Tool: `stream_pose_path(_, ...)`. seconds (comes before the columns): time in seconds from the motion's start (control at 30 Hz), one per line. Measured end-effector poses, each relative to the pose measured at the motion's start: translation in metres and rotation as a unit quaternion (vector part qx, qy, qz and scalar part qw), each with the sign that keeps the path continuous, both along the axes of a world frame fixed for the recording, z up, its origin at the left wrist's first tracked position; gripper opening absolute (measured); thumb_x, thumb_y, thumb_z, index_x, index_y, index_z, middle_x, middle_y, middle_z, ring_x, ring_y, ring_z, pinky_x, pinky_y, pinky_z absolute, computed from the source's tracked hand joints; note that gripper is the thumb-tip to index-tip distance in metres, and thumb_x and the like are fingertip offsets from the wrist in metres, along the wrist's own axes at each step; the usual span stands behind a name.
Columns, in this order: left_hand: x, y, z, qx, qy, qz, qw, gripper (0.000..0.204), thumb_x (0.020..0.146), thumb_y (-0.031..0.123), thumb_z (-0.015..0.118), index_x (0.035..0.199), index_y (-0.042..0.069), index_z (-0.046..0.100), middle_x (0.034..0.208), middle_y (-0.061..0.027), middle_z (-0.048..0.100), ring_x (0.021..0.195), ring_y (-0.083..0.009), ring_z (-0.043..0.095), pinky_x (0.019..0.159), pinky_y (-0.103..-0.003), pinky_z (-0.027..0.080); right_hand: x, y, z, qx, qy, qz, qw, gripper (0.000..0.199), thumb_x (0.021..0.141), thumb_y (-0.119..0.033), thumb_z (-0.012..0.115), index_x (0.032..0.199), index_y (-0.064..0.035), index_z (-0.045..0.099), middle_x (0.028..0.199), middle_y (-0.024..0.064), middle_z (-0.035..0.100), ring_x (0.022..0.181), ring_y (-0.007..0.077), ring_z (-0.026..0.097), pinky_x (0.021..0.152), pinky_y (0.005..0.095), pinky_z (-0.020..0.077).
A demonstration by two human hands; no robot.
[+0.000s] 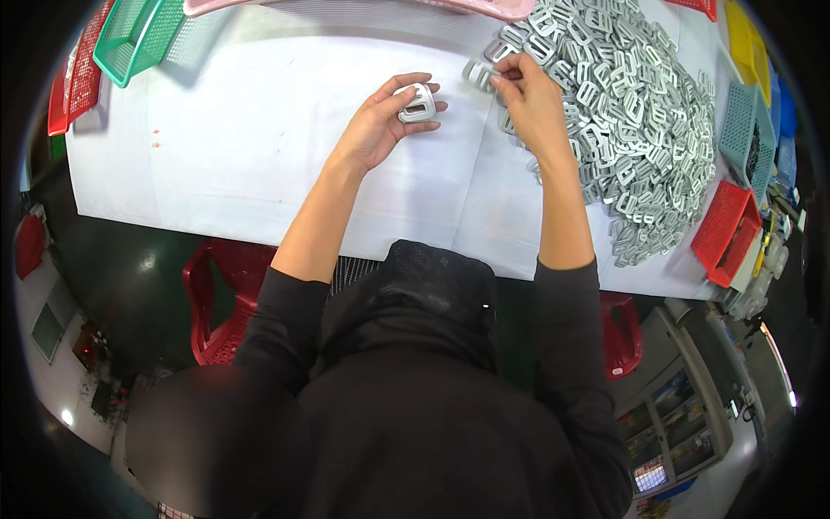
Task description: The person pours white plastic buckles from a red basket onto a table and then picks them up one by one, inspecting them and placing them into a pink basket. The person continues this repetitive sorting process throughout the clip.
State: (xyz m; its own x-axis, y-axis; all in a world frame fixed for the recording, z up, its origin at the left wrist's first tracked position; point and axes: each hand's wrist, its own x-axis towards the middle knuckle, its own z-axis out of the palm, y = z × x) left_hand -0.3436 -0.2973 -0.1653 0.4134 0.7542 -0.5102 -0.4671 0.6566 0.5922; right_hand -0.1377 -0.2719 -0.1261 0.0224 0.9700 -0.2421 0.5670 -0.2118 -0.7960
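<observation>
- Left hand [377, 128], bare: is reaching over the table from a black sleeve, palm turning partly upward; the thumb is pressing on a silver-grey, rounded metal-looking buckle with slots [418, 104], and the spread fingers are supporting it from behind, their tips showing past its right edge.
- Right hand [536, 102], bare: is working at the left margin of the pile; thumb and forefinger are closing on a silver-grey slotted piece [477, 75], gripping its right end. Whether the fingers are pinching one piece or several, one cannot tell.
- Large heap of silver-grey slotted buckles [635, 121]: is spreading over the right part of the table, many pieces overlapping at all angles; the right hand is resting or hovering at its edge, contact being unclear.
- White-covered table [251, 164]: is lying beneath both hands and the heap.
- Pale pink plastic tray [363, 7]: is standing at the far edge, partly cut off.
- Green perforated plastic basket [138, 43]: is standing at far left, beside a red perforated plastic basket [84, 73].
- Blue-grey perforated plastic basket [747, 130]: is standing right of the heap, near a smaller red plastic basket [726, 227].
</observation>
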Motion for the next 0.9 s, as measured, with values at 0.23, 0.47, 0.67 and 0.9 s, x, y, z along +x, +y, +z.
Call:
stream_pose_path(0.23, 0.000, -0.002, 0.015, -0.020, -0.081, -0.024, 0.996, 0.044, 0.095, 0.030, 0.036, 0.124, -0.002, 0.042, 0.115, -0.0147, 0.053, 0.100, -0.0224, 0.057, 0.084, -0.040, 0.051, -0.047, 0.002, 0.008, 0.063, -0.005, 0.171, 0.983, 0.013, 0.077, -0.013, 0.061, 0.087, -0.0052, 0.064, 0.079, 0.0092, 0.062, 0.078, 0.0236, 0.058, 0.070, 0.0322, 0.0454)
stream_pose_path(0.47, -0.010, 0.017, 0.072, 0.082, -0.078, 0.017, 0.993, 0.046, 0.091, 0.022, 0.046, 0.129, -0.003, 0.037, 0.118, -0.0132, 0.052, 0.104, -0.0235, 0.056, 0.089, -0.041, 0.049, -0.058, 0.012, 0.043, 0.186, 0.141, -0.006, 0.972, 0.019, 0.080, -0.018, 0.064, 0.093, -0.0042, 0.063, 0.087, 0.0066, 0.056, 0.077, 0.0173, 0.055, 0.069, 0.0306, 0.0456)
stream_pose_path(0.67, -0.022, 0.146, 0.131, 0.224, 0.151, 0.013, 0.963, 0.046, 0.088, 0.014, 0.048, 0.131, -0.001, 0.038, 0.118, -0.0174, 0.053, 0.099, -0.0252, 0.056, 0.083, -0.035, 0.047, 0.025, 0.030, 0.052, 0.188, 0.067, -0.201, 0.959, 0.019, 0.081, -0.018, 0.064, 0.092, -0.0033, 0.064, 0.085, 0.0079, 0.059, 0.073, 0.0165, 0.056, 0.070, 0.0314, 0.0462)
stream_pose_path(0.9, -0.068, 0.241, 0.065, 0.406, 0.690, -0.193, 0.566, 0.048, 0.080, -0.003, 0.048, 0.128, -0.001, 0.043, 0.120, -0.0165, 0.052, 0.099, -0.0218, 0.057, 0.076, -0.033, 0.054, 0.012, 0.025, -0.025, 0.099, -0.322, 0.018, 0.941, 0.033, 0.070, -0.026, 0.071, 0.094, -0.0047, 0.063, 0.097, 0.0102, 0.056, 0.088, 0.0259, 0.057, 0.070, 0.0376, 0.0492)
